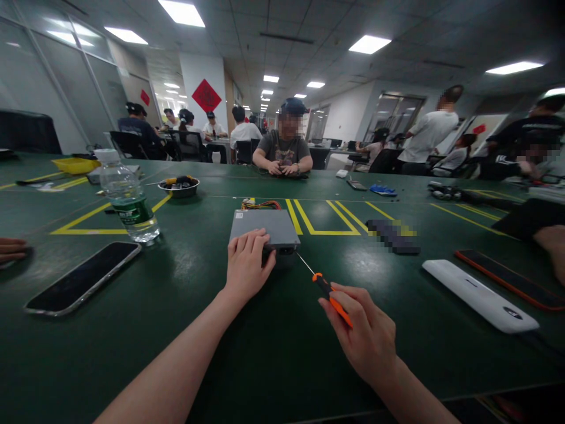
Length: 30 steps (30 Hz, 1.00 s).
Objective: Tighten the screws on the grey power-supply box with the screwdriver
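A grey metal computer power supply [278, 227] lies on the green table, with several coloured cables [265, 205] coming out at its far side. My left hand [248, 259] grips its near left part, the fingers over the top face and the thumb at the near edge by the power socket. In my right hand [364, 327] is a screwdriver [324, 287] with an orange and black handle. Its thin shaft points up and left, and the tip is at the near right corner of the power supply. Whether the tip sits in a screw I cannot tell.
Left of me are a water bottle [132, 203], a phone [83, 278] and a metal bowl [179, 187] of dark items. A white power bank [479, 296] and a dark orange-edged phone [512, 280] lie right. Another person [285, 141] sits opposite; other people's hands show at both sides.
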Each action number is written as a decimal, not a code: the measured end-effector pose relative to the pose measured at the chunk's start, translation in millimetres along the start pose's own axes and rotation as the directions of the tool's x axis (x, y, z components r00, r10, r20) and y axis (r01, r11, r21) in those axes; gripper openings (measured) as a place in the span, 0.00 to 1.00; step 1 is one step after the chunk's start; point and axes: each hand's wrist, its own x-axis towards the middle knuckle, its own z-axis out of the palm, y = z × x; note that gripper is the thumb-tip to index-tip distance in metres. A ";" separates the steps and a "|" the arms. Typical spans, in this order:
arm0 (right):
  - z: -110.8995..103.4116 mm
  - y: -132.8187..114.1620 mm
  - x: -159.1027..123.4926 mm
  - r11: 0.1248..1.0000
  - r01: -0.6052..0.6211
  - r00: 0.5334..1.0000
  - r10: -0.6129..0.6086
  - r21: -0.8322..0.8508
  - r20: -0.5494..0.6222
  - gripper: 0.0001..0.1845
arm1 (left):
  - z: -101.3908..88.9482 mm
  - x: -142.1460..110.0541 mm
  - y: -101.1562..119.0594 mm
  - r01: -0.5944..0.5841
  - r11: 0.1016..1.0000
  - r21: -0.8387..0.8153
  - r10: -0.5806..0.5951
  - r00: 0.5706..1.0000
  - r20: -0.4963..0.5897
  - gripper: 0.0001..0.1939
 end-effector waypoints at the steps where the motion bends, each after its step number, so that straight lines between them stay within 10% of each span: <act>1: 0.0 0.2 -0.3 1.000 -0.004 1.000 0.004 0.005 0.008 0.09 | 0.2 0.0 -0.2 0.001 1.000 -0.002 -0.001 1.000 -0.002 0.11; 30: 2.8 -3.4 1.6 0.994 0.001 1.000 -0.002 0.107 0.004 0.11 | -0.9 0.1 0.4 0.006 1.000 -0.006 -0.006 1.000 0.003 0.12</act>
